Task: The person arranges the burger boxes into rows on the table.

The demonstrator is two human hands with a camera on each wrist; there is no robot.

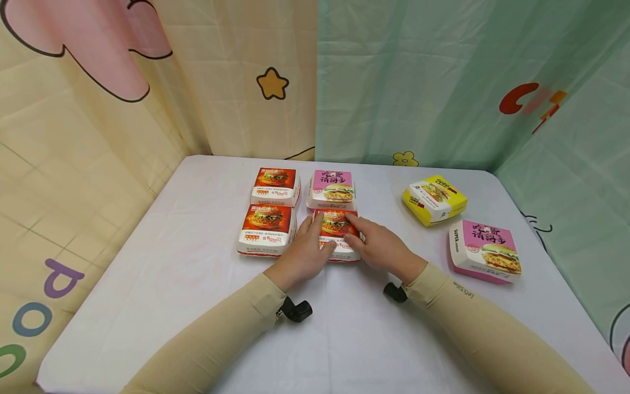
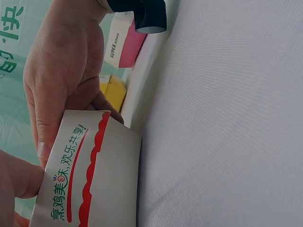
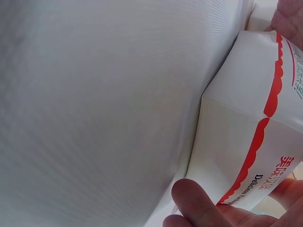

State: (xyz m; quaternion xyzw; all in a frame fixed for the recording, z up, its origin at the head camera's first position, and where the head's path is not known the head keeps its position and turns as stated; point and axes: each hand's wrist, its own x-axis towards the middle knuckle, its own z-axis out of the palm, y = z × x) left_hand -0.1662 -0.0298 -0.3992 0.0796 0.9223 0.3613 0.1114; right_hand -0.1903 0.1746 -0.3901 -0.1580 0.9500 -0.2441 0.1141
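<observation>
Your left sleeve and right sleeve are long, beige and close-fitting, softly creased, and end at your wrists. Near your right cuff runs small dark lettering, too small to read surely. At the left cuff you wear a short black fitting, bent like an elbow, with a tiny shiny detail beside it. Your right wrist carries a similar black piece, which the left wrist view shows as a smooth, dark tube with a round end.
</observation>
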